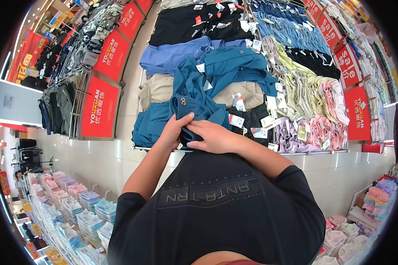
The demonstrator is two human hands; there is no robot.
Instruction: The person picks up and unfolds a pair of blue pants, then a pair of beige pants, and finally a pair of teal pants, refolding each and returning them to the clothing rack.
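Observation:
Teal trousers lie loosely bunched over the front of the display, with a small logo near the waistband. My left hand is closed on the waistband edge, its thumb on top of the cloth. Close beside it, my right hand grips the same trousers, its fingers reaching toward the left hand and the thumb lower down. The cloth between the hands is partly hidden by the fingers. Another teal garment is spread out behind, and folded teal clothing lies left of my left hand.
Beige folded garments, blue ones and black ones fill the display ahead. Pastel clothes stand in rows at right, below jeans. A rack with a red sign is across the aisle at left.

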